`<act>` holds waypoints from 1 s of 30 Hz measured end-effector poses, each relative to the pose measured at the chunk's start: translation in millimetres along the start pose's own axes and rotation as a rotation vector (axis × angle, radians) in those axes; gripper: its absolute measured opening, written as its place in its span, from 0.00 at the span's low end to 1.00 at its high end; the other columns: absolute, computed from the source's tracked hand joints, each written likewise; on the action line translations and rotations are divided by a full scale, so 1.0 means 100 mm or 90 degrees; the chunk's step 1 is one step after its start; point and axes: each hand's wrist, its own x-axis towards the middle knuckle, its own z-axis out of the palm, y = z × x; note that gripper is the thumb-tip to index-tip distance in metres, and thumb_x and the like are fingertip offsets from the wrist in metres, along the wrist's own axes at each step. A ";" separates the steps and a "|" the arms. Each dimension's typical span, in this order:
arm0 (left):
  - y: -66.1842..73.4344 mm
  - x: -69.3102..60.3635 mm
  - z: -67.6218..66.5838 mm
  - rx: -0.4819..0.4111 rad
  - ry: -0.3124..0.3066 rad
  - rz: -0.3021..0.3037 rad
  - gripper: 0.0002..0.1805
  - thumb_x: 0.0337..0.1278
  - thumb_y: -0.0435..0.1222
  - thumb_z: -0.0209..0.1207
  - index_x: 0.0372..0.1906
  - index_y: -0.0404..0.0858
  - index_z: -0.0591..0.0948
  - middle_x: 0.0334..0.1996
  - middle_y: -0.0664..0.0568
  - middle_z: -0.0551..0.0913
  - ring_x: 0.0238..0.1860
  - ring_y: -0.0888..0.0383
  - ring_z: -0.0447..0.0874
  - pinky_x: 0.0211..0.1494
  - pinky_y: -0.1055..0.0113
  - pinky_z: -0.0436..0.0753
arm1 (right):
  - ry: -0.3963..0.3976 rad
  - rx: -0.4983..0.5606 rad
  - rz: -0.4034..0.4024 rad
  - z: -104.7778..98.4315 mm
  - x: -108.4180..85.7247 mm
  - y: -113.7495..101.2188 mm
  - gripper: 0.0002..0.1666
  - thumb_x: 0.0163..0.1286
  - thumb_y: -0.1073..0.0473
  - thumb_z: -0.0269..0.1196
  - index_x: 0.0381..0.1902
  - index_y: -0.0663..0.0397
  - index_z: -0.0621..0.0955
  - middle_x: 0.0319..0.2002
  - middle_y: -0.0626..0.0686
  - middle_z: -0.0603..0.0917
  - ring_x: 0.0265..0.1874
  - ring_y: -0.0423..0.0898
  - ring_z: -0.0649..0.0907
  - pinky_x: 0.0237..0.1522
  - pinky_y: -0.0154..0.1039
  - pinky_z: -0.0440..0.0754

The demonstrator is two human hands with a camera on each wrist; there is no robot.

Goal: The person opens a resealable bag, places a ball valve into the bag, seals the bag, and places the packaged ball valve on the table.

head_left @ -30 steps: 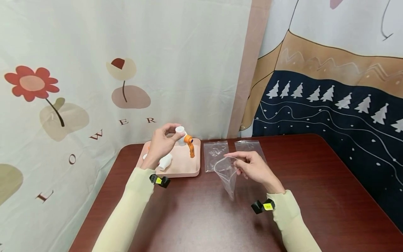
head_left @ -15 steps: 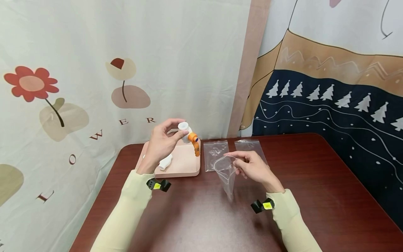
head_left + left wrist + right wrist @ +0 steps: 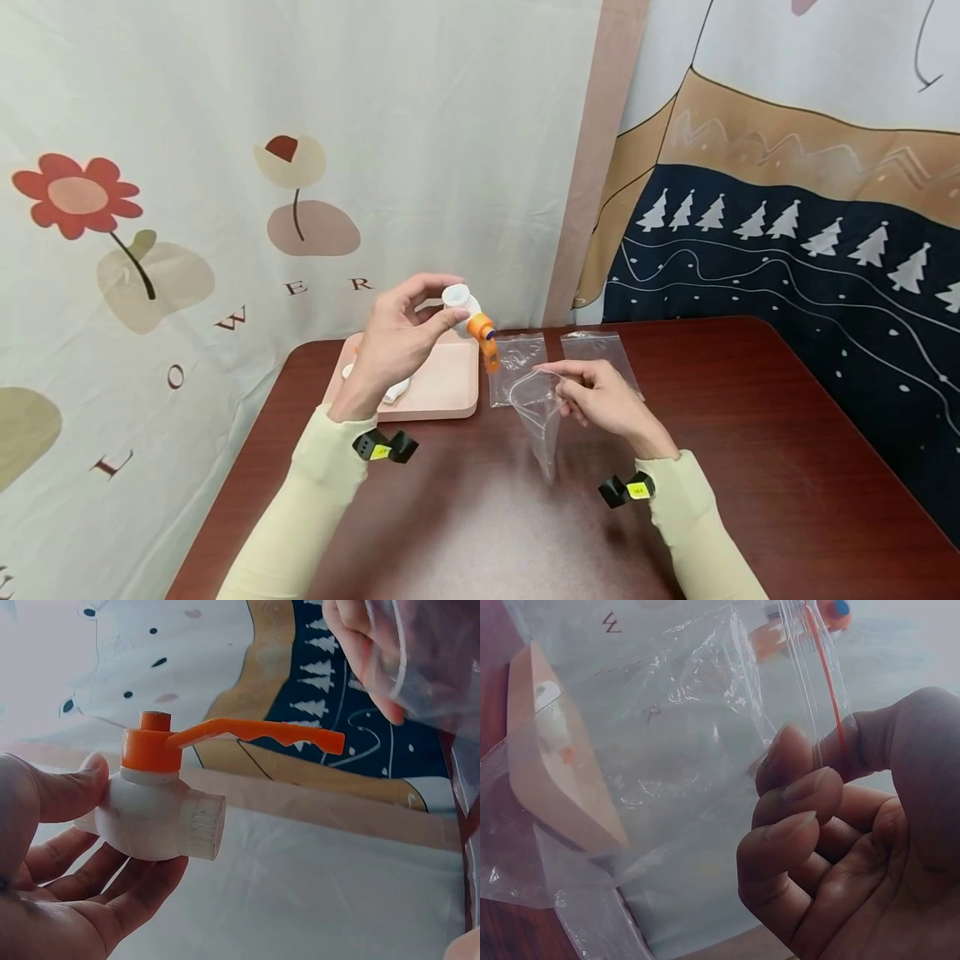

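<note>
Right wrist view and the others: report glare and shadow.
Right wrist view: bright glints streak the clear, red-striped plastic zip bag; left wrist view: the upper-left corner looks washed out; head view: pale sheen and soft shadows on the glossy red-brown table.

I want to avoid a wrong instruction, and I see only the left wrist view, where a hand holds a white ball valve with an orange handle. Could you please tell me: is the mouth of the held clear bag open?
Observer: Yes. In the head view, the mouth of the held zip bag is open at the top.
Operator: Thank you. Are there other bags?
Observer: Yes, one bag and a second bag lie on the table.
Operator: And what is beyond the left hand?
Observer: A pink tray, partly hidden, with at least one white part in it.
</note>
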 end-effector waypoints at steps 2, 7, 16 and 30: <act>0.04 0.00 0.03 -0.006 -0.008 0.003 0.19 0.58 0.24 0.68 0.55 0.32 0.82 0.46 0.49 0.85 0.46 0.57 0.85 0.51 0.67 0.86 | 0.001 -0.002 0.000 0.00 0.00 0.00 0.22 0.76 0.66 0.53 0.62 0.49 0.83 0.23 0.55 0.78 0.18 0.42 0.73 0.19 0.33 0.75; 0.10 0.01 0.12 -0.021 -0.039 0.021 0.19 0.58 0.24 0.69 0.55 0.30 0.82 0.46 0.46 0.85 0.47 0.54 0.84 0.49 0.66 0.87 | 0.003 -0.006 -0.003 0.00 0.00 0.00 0.22 0.76 0.66 0.54 0.62 0.50 0.83 0.23 0.54 0.78 0.19 0.42 0.74 0.20 0.33 0.76; 0.05 -0.03 0.32 -0.037 -0.127 0.047 0.18 0.58 0.22 0.67 0.54 0.27 0.81 0.49 0.37 0.84 0.45 0.57 0.83 0.54 0.62 0.87 | -0.001 0.000 0.010 0.01 -0.01 -0.01 0.20 0.76 0.65 0.54 0.62 0.52 0.82 0.24 0.53 0.78 0.19 0.43 0.74 0.21 0.33 0.76; -0.11 -0.12 0.52 -0.024 -0.248 0.065 0.17 0.60 0.25 0.67 0.54 0.35 0.83 0.50 0.43 0.85 0.49 0.52 0.86 0.58 0.61 0.86 | -0.018 0.006 0.016 0.03 0.01 -0.04 0.18 0.77 0.63 0.53 0.59 0.57 0.82 0.26 0.56 0.81 0.19 0.44 0.74 0.21 0.33 0.76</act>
